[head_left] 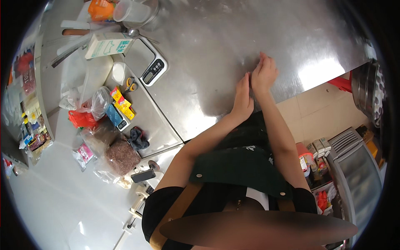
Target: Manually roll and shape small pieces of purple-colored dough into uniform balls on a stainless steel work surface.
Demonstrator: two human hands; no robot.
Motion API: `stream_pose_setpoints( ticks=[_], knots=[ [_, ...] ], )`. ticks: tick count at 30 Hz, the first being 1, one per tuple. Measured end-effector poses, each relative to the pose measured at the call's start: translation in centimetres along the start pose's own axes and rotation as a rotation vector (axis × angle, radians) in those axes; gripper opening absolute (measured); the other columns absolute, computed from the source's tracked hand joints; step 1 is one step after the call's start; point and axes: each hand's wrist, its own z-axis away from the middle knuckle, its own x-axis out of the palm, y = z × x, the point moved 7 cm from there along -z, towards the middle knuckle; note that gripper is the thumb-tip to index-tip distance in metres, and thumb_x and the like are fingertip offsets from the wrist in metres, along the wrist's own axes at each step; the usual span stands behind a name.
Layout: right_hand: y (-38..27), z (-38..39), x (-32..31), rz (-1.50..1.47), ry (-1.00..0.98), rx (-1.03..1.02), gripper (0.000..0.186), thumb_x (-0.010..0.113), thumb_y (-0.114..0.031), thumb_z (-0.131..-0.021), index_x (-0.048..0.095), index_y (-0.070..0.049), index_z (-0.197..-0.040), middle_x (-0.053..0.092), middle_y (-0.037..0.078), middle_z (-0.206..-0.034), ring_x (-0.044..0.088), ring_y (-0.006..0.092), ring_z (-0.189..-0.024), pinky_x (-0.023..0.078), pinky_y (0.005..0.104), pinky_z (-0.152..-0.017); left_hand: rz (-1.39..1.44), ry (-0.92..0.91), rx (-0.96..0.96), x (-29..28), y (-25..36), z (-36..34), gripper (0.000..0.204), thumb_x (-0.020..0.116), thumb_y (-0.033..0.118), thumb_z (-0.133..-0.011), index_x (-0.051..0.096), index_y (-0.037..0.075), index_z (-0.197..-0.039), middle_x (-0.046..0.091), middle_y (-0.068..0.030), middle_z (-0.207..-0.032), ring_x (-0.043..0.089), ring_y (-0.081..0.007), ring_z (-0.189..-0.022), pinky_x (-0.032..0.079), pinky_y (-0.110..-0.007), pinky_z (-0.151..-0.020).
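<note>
Over the front part of the stainless steel table, my left hand and my right hand are held close together, palms turned toward each other. The fingers of both are stretched out, and I see nothing held in either. My right hand is a little farther from me, its fingertips pointing to the far side. Whether the hands touch the tabletop or each other I cannot tell. To their left, a white kitchen scale with a dark button panel sits on the table.
A white carton, a clear plastic tub and an orange bag stand at far left. Nearer lie yellow-handled scissors, yellow-red packets, a bag of brown granules and a phone. Metal pans stand at right.
</note>
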Motion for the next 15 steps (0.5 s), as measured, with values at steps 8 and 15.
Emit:
stream_pose_setpoints(
  ticks=[8, 15],
  knots=[
    [2.1, 2.3, 0.0, 0.083, -0.005, 0.001, 0.020, 0.049, -0.011, -0.089, 0.061, -0.011, -0.105, 0.062, 0.005, -0.096, 0.058, 0.0241, -0.090, 0.038, 0.0381, -0.075, 0.010, -0.047, -0.070, 0.3, -1.3, -0.8, 0.076, 0.035, -0.011, -0.068, 0.016, -0.006, -0.141, 0.028, -0.0248, -0.142, 0.029, -0.0386, -0.131, 0.022, -0.042, -0.110],
    [0.7, 2.4, -1.0, 0.022, -0.013, 0.011, 0.023, 0.051, -0.009, -0.085, 0.060, -0.011, -0.106, 0.060, 0.006, -0.097, 0.057, 0.0253, -0.089, 0.037, 0.0387, -0.071, 0.038, -0.023, -0.033, 0.6, 0.5, 1.4, 0.076, 0.036, -0.013, -0.069, 0.013, -0.005, -0.141, 0.028, -0.0265, -0.140, 0.029, -0.0420, -0.128, 0.023, -0.044, -0.109]
  ],
)
